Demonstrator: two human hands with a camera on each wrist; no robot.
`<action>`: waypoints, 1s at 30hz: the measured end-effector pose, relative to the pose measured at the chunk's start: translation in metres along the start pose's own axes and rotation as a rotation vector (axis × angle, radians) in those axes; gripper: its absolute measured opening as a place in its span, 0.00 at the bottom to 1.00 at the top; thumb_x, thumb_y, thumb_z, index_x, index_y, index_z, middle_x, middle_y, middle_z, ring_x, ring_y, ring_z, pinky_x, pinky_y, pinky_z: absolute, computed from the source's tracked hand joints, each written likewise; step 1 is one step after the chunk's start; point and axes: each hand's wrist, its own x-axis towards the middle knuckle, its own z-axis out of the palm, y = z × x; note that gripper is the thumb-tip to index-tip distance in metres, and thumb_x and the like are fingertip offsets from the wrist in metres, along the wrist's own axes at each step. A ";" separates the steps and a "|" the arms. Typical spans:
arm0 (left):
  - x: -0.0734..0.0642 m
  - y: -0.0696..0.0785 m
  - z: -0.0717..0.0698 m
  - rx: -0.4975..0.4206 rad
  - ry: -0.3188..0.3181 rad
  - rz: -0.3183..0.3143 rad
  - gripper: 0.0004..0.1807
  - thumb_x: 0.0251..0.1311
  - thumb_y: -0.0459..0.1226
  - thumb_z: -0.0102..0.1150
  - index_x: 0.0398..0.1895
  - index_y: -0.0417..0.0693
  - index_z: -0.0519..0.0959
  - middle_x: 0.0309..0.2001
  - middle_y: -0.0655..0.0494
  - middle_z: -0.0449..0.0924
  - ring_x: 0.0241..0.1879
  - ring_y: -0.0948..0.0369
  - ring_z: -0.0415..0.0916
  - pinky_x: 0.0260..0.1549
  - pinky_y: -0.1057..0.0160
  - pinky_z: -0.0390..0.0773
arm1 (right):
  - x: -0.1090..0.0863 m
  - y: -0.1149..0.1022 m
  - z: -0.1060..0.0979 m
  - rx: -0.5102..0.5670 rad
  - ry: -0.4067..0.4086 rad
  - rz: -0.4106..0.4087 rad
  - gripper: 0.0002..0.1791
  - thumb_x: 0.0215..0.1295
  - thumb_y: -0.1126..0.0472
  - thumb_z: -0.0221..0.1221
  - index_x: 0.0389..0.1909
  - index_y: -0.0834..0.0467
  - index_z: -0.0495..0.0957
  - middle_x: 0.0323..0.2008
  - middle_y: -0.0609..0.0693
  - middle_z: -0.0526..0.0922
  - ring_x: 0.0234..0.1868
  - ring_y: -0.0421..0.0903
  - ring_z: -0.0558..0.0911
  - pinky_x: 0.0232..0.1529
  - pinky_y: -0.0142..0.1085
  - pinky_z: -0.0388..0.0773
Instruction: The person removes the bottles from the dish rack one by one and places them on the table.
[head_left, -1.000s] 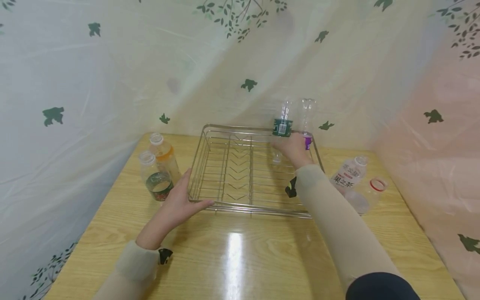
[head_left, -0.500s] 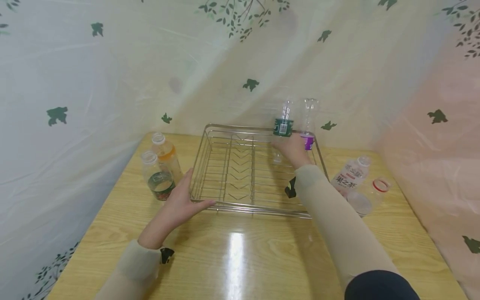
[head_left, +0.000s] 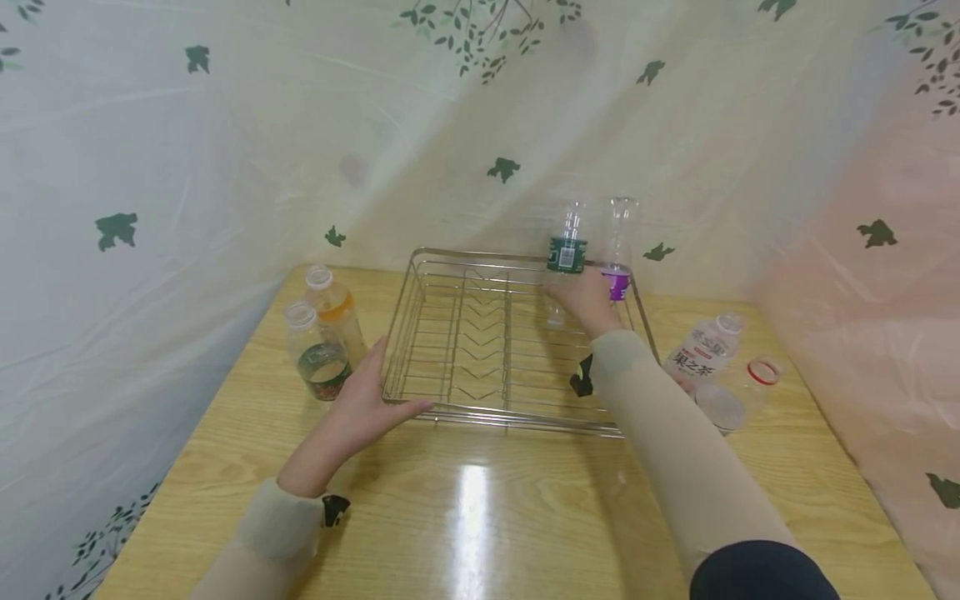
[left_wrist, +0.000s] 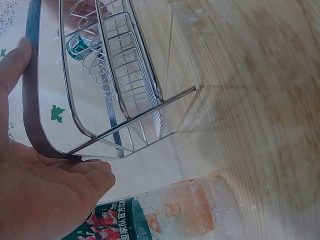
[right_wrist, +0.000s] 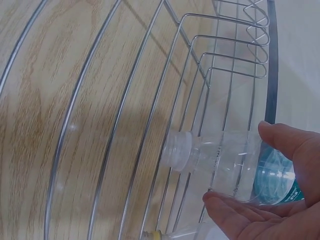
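My right hand (head_left: 588, 298) holds a clear plastic bottle (head_left: 573, 221) with a green label, between thumb and fingers. The bottle stands upside down at the back right of the wire dish rack (head_left: 480, 412); in the right wrist view its neck (right_wrist: 177, 150) is close to the rack's wires. A second inverted clear bottle with a purple label (head_left: 617, 283) stands just right of it, partly behind the hand. At the rack's front left corner my left hand (head_left: 363, 410) rests with its thumb along the front rim and its fingers at the left side.
Left of the rack, a green-labelled bottle (head_left: 322, 371) and an orange-banded bottle (head_left: 337, 308) stand upright without caps. On the right are a white-labelled bottle (head_left: 701, 348) and a clear bottle with a red neck ring (head_left: 763, 372). A patterned sheet (head_left: 420, 150) hangs behind the wooden table (head_left: 540, 517).
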 end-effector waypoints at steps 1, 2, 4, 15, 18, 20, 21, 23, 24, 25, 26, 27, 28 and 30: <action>0.000 0.000 0.000 0.001 0.000 0.000 0.66 0.53 0.57 0.76 0.82 0.42 0.41 0.79 0.39 0.45 0.75 0.40 0.48 0.70 0.38 0.56 | 0.000 -0.001 0.000 0.003 -0.002 -0.002 0.31 0.58 0.50 0.73 0.56 0.62 0.75 0.49 0.58 0.81 0.49 0.56 0.80 0.56 0.52 0.77; 0.000 0.000 0.000 0.002 0.000 -0.002 0.67 0.53 0.58 0.75 0.82 0.42 0.41 0.79 0.39 0.45 0.75 0.41 0.48 0.70 0.38 0.56 | -0.001 -0.001 0.000 0.005 -0.003 -0.001 0.31 0.58 0.50 0.73 0.56 0.62 0.75 0.49 0.58 0.81 0.49 0.56 0.80 0.56 0.52 0.77; 0.000 0.000 0.000 0.003 0.000 -0.001 0.67 0.52 0.59 0.75 0.82 0.42 0.41 0.79 0.39 0.45 0.75 0.41 0.48 0.70 0.39 0.56 | -0.002 -0.001 -0.001 0.012 -0.009 0.003 0.31 0.59 0.50 0.73 0.57 0.62 0.75 0.50 0.58 0.81 0.50 0.56 0.80 0.57 0.53 0.76; 0.000 -0.001 0.000 0.010 -0.004 -0.003 0.68 0.52 0.59 0.74 0.82 0.40 0.40 0.79 0.38 0.43 0.75 0.39 0.47 0.70 0.38 0.55 | -0.001 -0.001 0.001 -0.012 -0.010 0.022 0.35 0.58 0.46 0.73 0.57 0.64 0.74 0.51 0.60 0.79 0.51 0.58 0.79 0.57 0.53 0.77; 0.000 -0.001 -0.001 0.012 -0.003 0.001 0.68 0.52 0.60 0.74 0.82 0.40 0.40 0.79 0.37 0.44 0.75 0.39 0.47 0.70 0.38 0.55 | -0.001 -0.001 0.000 -0.012 -0.019 0.039 0.38 0.57 0.45 0.73 0.59 0.66 0.72 0.53 0.61 0.78 0.53 0.59 0.78 0.58 0.54 0.76; 0.000 0.000 -0.001 0.014 -0.005 -0.002 0.68 0.52 0.61 0.74 0.82 0.40 0.40 0.79 0.37 0.43 0.75 0.39 0.46 0.70 0.38 0.55 | 0.000 -0.001 0.000 -0.014 -0.021 0.048 0.39 0.57 0.44 0.73 0.60 0.66 0.71 0.53 0.62 0.77 0.53 0.59 0.77 0.58 0.54 0.76; 0.000 0.000 -0.001 0.014 -0.007 -0.005 0.68 0.52 0.60 0.74 0.82 0.40 0.40 0.79 0.38 0.43 0.75 0.39 0.46 0.70 0.38 0.55 | 0.000 -0.002 -0.001 -0.013 -0.023 0.056 0.40 0.57 0.43 0.73 0.59 0.66 0.71 0.53 0.61 0.77 0.53 0.59 0.77 0.58 0.55 0.76; 0.000 0.000 -0.001 0.013 -0.006 -0.004 0.68 0.52 0.60 0.74 0.82 0.41 0.40 0.79 0.38 0.43 0.76 0.40 0.46 0.70 0.38 0.55 | -0.001 -0.003 -0.001 -0.001 -0.030 0.063 0.39 0.57 0.44 0.72 0.59 0.66 0.72 0.52 0.61 0.77 0.53 0.59 0.77 0.57 0.55 0.77; 0.000 0.001 -0.001 0.011 -0.005 -0.004 0.68 0.52 0.60 0.74 0.82 0.41 0.40 0.79 0.38 0.43 0.76 0.40 0.47 0.70 0.38 0.55 | -0.001 -0.003 -0.002 0.005 -0.034 0.062 0.38 0.58 0.44 0.72 0.58 0.66 0.72 0.52 0.61 0.77 0.52 0.59 0.78 0.57 0.55 0.77; 0.000 0.001 -0.001 0.012 -0.004 -0.002 0.68 0.52 0.60 0.74 0.82 0.41 0.40 0.79 0.38 0.43 0.75 0.40 0.47 0.70 0.38 0.55 | -0.001 -0.004 -0.002 0.010 -0.038 0.066 0.37 0.58 0.44 0.72 0.58 0.66 0.73 0.51 0.61 0.78 0.52 0.59 0.78 0.56 0.55 0.77; -0.001 0.001 -0.001 0.009 -0.002 0.001 0.68 0.52 0.60 0.74 0.82 0.41 0.41 0.79 0.38 0.44 0.75 0.40 0.47 0.70 0.38 0.56 | -0.002 -0.004 -0.002 0.017 -0.041 0.072 0.36 0.58 0.44 0.72 0.57 0.65 0.73 0.51 0.60 0.78 0.51 0.58 0.78 0.56 0.54 0.78; -0.001 0.002 -0.001 0.007 -0.001 0.005 0.68 0.52 0.60 0.74 0.82 0.40 0.41 0.79 0.38 0.44 0.75 0.40 0.47 0.70 0.38 0.56 | -0.003 -0.005 -0.002 0.025 -0.044 0.072 0.35 0.58 0.44 0.72 0.56 0.65 0.74 0.50 0.59 0.78 0.50 0.57 0.78 0.54 0.54 0.79; -0.001 0.002 -0.001 0.007 0.001 0.009 0.68 0.52 0.60 0.74 0.82 0.40 0.42 0.79 0.38 0.45 0.75 0.40 0.48 0.70 0.38 0.56 | -0.003 -0.006 -0.002 0.024 -0.044 0.069 0.34 0.58 0.44 0.72 0.54 0.64 0.74 0.48 0.59 0.78 0.48 0.57 0.78 0.53 0.53 0.80; -0.002 0.002 -0.001 0.005 0.004 0.014 0.67 0.52 0.60 0.75 0.82 0.40 0.42 0.79 0.39 0.45 0.75 0.40 0.48 0.70 0.38 0.56 | -0.005 -0.008 -0.002 0.022 -0.044 0.068 0.31 0.58 0.44 0.72 0.50 0.63 0.75 0.45 0.57 0.79 0.43 0.55 0.79 0.47 0.50 0.82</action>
